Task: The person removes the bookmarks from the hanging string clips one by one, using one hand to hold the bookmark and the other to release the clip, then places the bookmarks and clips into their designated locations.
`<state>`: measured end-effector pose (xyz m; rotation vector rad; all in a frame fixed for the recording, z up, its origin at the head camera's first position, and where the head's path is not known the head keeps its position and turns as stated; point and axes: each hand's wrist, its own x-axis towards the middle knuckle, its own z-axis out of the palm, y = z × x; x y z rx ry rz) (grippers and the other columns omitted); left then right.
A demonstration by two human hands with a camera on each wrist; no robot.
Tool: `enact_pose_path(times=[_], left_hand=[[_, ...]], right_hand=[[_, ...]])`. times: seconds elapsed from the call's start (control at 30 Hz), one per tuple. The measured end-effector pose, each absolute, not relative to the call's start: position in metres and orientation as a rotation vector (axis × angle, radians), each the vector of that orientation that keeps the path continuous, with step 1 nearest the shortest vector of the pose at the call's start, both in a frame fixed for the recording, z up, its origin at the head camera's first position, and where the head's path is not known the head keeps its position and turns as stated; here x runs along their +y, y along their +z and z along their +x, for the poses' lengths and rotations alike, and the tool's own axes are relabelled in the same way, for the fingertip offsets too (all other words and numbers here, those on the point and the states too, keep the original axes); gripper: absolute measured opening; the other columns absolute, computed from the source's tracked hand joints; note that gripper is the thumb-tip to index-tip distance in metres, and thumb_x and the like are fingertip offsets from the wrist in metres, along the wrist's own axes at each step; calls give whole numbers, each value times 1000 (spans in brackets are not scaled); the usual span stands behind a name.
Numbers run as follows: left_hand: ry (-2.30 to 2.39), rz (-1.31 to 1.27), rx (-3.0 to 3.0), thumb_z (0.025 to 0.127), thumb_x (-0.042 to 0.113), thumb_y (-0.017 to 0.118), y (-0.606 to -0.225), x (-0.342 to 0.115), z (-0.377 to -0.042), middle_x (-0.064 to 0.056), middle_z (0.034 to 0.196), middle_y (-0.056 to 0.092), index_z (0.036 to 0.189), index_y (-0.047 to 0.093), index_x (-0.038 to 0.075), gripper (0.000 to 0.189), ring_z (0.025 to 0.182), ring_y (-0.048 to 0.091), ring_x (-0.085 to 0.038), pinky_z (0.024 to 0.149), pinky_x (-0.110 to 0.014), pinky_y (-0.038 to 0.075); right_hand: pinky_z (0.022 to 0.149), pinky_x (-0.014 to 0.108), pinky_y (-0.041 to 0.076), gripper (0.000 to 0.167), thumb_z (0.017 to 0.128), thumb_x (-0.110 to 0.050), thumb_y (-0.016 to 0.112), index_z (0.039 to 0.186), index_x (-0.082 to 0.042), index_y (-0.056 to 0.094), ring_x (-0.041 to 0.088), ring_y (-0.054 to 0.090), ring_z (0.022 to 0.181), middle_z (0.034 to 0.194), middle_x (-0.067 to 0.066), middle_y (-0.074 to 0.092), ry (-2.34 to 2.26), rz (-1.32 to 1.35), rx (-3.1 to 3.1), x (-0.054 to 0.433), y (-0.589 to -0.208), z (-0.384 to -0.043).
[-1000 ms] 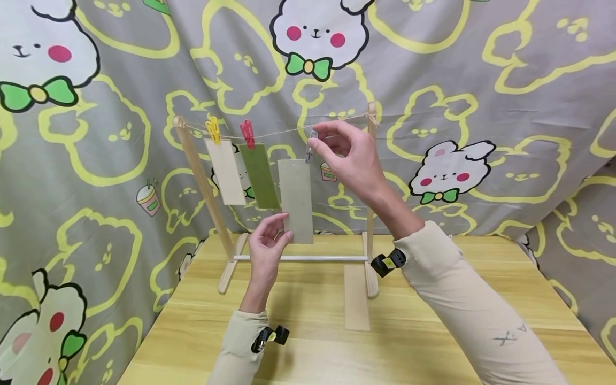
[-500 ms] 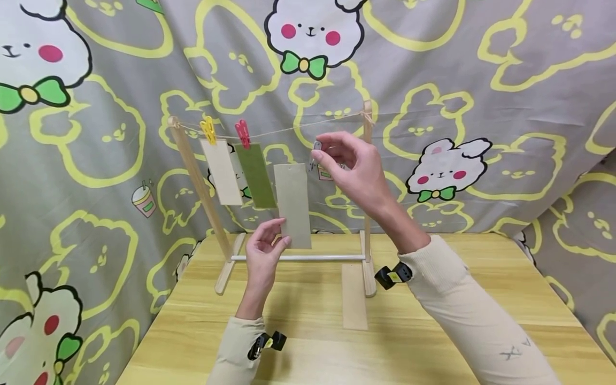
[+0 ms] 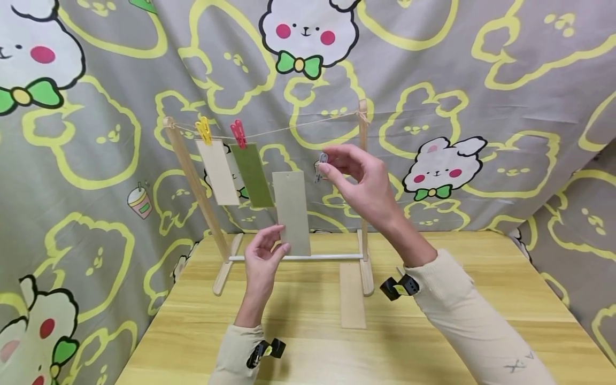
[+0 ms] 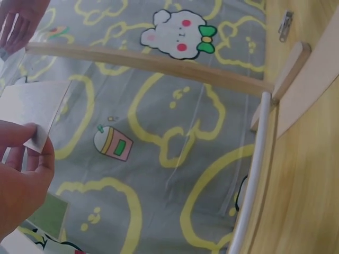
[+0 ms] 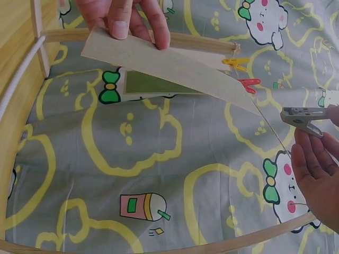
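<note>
While left hand (image 3: 262,263) pinches card (image 3: 292,206) low, right hand (image 3: 368,179) pinches clip (image 5: 297,117) high.

- A wooden rack (image 3: 197,187) is standing on the wood-grain desk (image 3: 308,353), before a grey patterned curtain (image 3: 313,91).
- From its thin string (image 3: 298,126), a cream rectangular card (image 3: 218,174) is hanging left of a green rectangular card (image 3: 252,176).
- A grey rectangular card (image 3: 292,208) is being held right of both.
- A pale rectangular card (image 3: 353,297) is lying on the desk just beside the rack's right foot (image 3: 368,280).
</note>
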<state>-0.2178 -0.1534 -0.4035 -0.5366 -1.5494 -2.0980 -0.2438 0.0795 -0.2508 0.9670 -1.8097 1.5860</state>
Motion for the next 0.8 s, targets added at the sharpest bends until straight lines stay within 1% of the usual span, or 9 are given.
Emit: enact_pose_path(times=[0.27,0.47,0.67,0.8], left_hand=[[-2099,-546,-1536,79,-27,67,-409,-153,-214,-5,113,73,118,59,-19,40,98,66,-14,84,-25,58],[-2106,-542,-1542,79,-28,67,-411,-154,-211,-6,111,73,118,57,-21,41,97,66,-14,82,-25,58],[-2102,-548,-1555,79,-27,68,-413,-153,-208,-6,111,73,118,55,-24,41,97,67,-15,82,-25,58],[-2110,-543,-1559,79,-26,68,-413,-151,-206,-5,110,73,118,56,-22,41,98,67,-15,82,-26,58]], right_hand=[[94,33,56,28,95,-6,73,122,-1,69,18,69,93,103,4,72,1579,943,-1815,85,-261,-236],[92,32,57,28,94,-2,73,122,0,70,19,70,94,104,5,72,1583,946,-1771,89,-265,-230],[90,31,57,29,92,3,73,121,0,70,21,70,93,105,8,72,1626,949,-1735,93,-271,-226],[90,30,57,30,92,4,73,121,0,71,23,69,95,107,10,71,1646,935,-1729,98,-276,-222]])
